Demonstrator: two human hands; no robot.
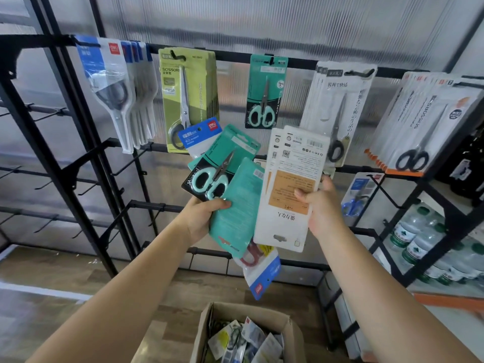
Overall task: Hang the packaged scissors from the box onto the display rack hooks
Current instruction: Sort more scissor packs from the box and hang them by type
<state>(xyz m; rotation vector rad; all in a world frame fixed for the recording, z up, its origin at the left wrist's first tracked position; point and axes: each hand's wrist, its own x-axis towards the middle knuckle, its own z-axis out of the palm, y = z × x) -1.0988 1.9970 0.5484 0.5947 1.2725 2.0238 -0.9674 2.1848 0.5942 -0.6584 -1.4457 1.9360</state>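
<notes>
Left hand [203, 217] curled round a fanned bunch of teal scissor packs [230, 179], right hand [320, 205] gripping white scissor packs [288, 189] back-side out, both held before the display rack [235, 57], open cardboard box [246, 334] of packs near, below the hands

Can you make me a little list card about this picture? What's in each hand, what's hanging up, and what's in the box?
left hand: grips a fan of teal scissors packs, with blue-topped packs behind
right hand: holds white scissors packs, back side facing us
top rail: five groups of packs hanging, including one teal pack
cardboard box: open on the floor, more packs inside
lower hooks: bare on the left side
</notes>
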